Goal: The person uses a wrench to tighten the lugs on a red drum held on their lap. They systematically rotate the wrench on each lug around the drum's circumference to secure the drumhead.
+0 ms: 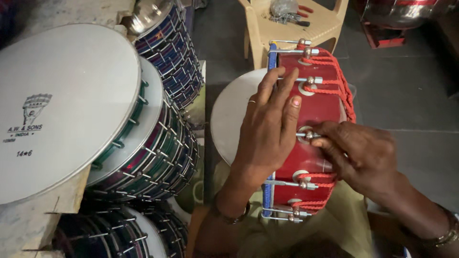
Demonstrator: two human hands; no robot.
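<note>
My left hand lies flat, fingers spread, over the rim and side of the red drum at centre frame, while my right hand just right of it has its fingertips pinched shut on a metal tuning bolt on the shell. The drum lies on its side across my lap, orange rope laced along its upper right. Stacked drums fill the left of the frame, and a beige plastic chair stands at top centre.
</note>
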